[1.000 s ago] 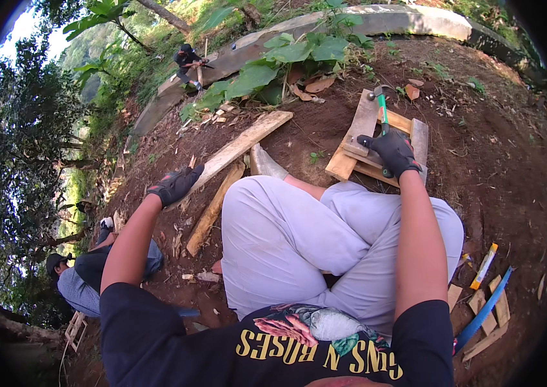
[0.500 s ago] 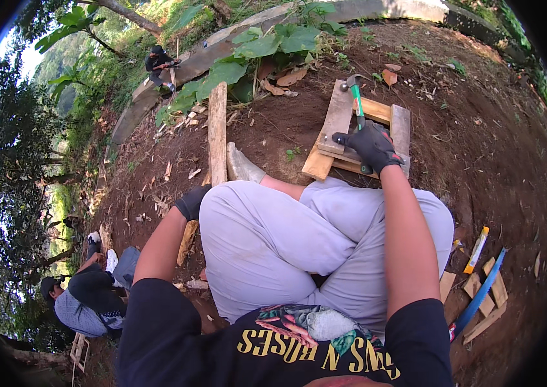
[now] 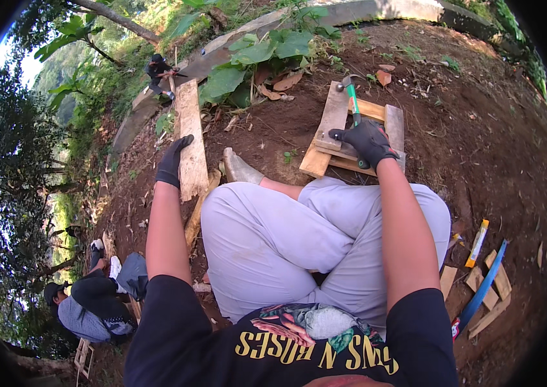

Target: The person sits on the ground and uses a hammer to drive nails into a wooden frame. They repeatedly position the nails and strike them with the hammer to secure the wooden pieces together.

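Note:
A wide, pale wooden board [image 3: 188, 119] slants up on the left, and my gloved left hand [image 3: 174, 161] grips its edge with the thumb over the face. My gloved right hand [image 3: 369, 143] is closed around a claw hammer [image 3: 353, 103] with a green and black handle. The hammer's head lies at the top of a small frame of nailed wooden slats [image 3: 395, 126], which rests on the soil beyond my crossed legs. My right hand stays over that frame, and its palm hides part of the handle.
Right of my knee lie a blue-bladed handsaw [image 3: 483, 287], a yellow and white packet [image 3: 477, 243] and several wood offcuts [image 3: 502, 284]. Another plank [image 3: 194, 222] lies by my left knee. Two people work at the left, one near [image 3: 96, 306], one far [image 3: 158, 71]. Leafy plants [image 3: 267, 51] grow ahead.
My left hand has moved forward from beside my knee and lifted the board, which has shifted left and turned its broad face into view. My right hand and the hammer have barely moved.

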A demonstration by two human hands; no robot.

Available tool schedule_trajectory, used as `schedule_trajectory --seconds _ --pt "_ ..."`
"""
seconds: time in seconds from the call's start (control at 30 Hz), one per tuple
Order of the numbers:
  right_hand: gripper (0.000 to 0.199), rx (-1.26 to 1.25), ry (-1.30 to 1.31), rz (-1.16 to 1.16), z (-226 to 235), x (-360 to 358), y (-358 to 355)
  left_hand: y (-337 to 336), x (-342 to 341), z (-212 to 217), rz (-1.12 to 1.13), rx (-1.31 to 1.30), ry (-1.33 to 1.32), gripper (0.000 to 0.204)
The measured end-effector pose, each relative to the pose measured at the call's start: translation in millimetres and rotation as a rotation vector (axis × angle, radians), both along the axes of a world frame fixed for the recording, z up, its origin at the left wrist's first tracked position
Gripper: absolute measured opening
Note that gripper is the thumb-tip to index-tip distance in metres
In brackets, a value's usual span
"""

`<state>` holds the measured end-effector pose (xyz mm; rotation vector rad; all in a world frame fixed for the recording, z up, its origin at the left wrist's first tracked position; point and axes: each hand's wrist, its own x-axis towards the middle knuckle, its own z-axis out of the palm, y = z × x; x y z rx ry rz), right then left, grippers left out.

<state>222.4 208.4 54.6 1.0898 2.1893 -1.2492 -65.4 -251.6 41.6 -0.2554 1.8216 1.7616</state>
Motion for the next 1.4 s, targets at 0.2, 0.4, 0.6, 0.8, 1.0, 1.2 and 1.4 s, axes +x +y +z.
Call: schedule_trajectory --seconds 0.2,0.4,0.6,0.8,1.0,1.2,1.4 --pt "0.075 0.042 0.019 -0.088 12 9 13 169 81 30 0.360 -0.171 0.249 0.063" --pt "0.078 0.026 0.084 -0.073 7 -3 0 211 130 -1 0.284 -0.834 0.399 0.093" --pt "0.073 0.054 0.053 -0.102 10 12 15 255 175 -31 0.293 -0.893 0.303 0.089" --pt "0.080 0.097 0.062 -0.049 -15 4 14 298 208 -92 0.378 -0.842 0.120 0.076" --pt "0.089 0.226 0.027 0.017 -17 6 -10 328 266 -85 0.305 -0.918 0.163 0.069" --pt "0.084 0.243 -0.019 0.005 -15 6 -12 309 248 -110 0.014 -0.983 0.192 0.039" --pt "0.083 0.274 0.041 0.013 -27 7 -6 247 147 -119 -0.561 -1.296 0.452 0.045"
